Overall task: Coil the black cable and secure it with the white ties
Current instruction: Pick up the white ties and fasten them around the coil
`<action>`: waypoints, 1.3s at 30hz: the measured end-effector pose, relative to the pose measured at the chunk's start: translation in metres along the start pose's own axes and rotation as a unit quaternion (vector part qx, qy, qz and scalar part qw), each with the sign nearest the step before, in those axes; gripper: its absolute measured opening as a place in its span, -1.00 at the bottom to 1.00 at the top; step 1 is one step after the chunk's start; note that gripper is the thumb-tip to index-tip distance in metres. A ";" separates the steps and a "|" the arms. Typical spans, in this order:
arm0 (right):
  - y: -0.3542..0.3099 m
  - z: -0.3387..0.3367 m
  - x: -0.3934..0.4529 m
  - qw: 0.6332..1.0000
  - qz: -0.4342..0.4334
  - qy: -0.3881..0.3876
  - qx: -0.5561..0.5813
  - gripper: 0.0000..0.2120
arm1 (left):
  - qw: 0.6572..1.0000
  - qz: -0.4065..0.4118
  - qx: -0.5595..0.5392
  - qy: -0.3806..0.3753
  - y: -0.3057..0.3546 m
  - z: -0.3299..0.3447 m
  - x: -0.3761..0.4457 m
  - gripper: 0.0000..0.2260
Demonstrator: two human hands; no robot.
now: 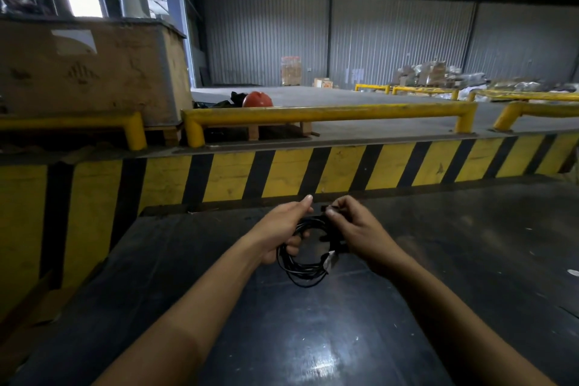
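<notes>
A thin black cable [300,273] hangs in a loose coil of several loops between my two hands, above the dark table. My left hand [283,227] grips the coil's left side, thumb stretched forward over the top. My right hand [354,229] pinches the coil's upper right part, with a black cable end poking out by its fingertips. A white tie [330,258] sits on the coil's right side, just below my right hand.
The dark glossy table [313,338] lies under my arms. A yellow-and-black striped ledge [313,172] runs right behind it, topped by yellow guard rails [329,113]. An orange helmet [257,100] and a big cardboard crate [91,69] stand beyond.
</notes>
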State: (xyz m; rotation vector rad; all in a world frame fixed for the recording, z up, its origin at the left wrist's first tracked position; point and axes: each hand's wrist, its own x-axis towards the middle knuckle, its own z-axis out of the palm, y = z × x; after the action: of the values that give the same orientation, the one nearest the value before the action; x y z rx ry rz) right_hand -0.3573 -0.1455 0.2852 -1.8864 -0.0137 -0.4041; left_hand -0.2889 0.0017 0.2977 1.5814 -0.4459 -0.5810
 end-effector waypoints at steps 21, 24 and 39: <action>0.028 -0.018 -0.004 0.987 0.006 0.161 -0.023 -0.94 | 0.951 0.071 -0.291 0.074 -0.041 0.023 -0.006 -0.86; 0.020 -0.031 -0.001 0.988 0.024 0.136 -0.064 -0.94 | 0.950 0.057 -0.282 0.120 -0.044 0.020 -0.002 -0.86; -0.011 -0.009 -0.010 0.994 0.064 -0.080 -0.023 -0.81 | 0.947 0.004 -0.270 0.174 -0.040 0.042 -0.011 -0.71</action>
State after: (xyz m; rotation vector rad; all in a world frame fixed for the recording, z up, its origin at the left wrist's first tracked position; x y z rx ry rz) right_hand -0.3714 -0.1484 0.2952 -1.9488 0.0090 -0.1658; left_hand -0.3260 -0.0211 0.2569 1.1185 -0.0160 -0.3614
